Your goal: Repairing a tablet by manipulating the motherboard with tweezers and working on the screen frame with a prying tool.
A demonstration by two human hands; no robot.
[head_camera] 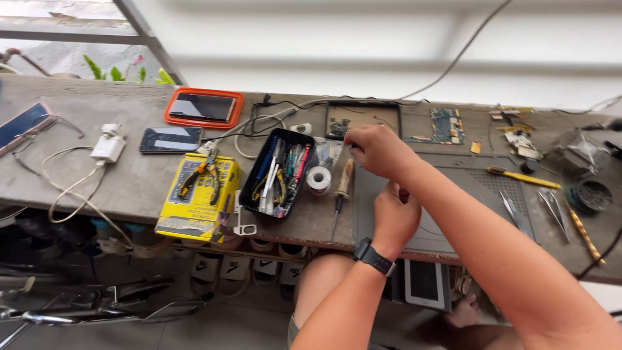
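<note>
While the person sits at the long grey concrete table [136, 181], both hands work close together over the grey rubber work mat [466, 188]. The right hand [379, 150] reaches across with fingers pinched together near the small dark square frame with a circuit part inside [338, 123], which lies at the mat's back left corner; whatever the fingertips hold is too small to make out. The left hand [395, 217], wearing a black wristwatch [374, 256], is curled shut just below it, knuckles toward the camera, and I cannot tell what, if anything, it grips. Judging by its look, the framed part would be light, thin and fragile, best taken by its edges rather than the middle. Beside the hands stand a white spool of solder wire [318, 179] and a wooden-handled tool [343, 183], then a black plastic tray full of screwdrivers and tweezers [277, 174] and a yellow cardboard box with pliers on top [199, 198]. Steel tweezers [551, 207] lie on the mat's right. The table's far right end is cut off, and the shelf below is in shadow.
</note>
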